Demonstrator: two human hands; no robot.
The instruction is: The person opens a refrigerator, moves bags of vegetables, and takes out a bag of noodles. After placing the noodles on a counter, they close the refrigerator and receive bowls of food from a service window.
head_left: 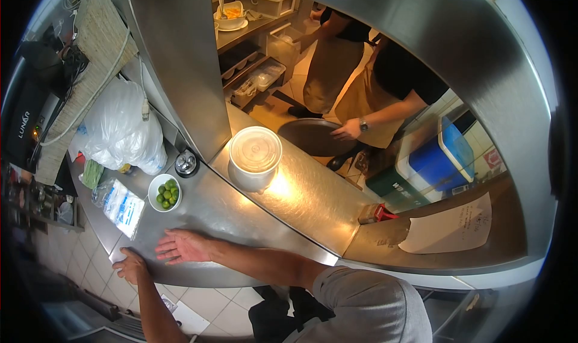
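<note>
My right hand (182, 246) hovers over or rests on the steel counter (217, 222), palm turned up, fingers spread and nothing in it. At the counter's left edge, my left hand (130, 266) is curled round the rim with its fingers bent. Beyond my hands stands a white bowl (155, 203) of green limes (168, 193). Left of it lies a white and blue plastic packet (124, 208). A silver call bell (186, 162) sits behind the bowl.
A lidded white tub (255, 156) stands on the lit pass shelf. A bulging plastic bag (123, 126) and green vegetables (92, 173) lie at the back left. A paper note (448, 227) is at right. Past the opening, two people stand; one's hand (347, 130) holds a round dark tray (307, 139).
</note>
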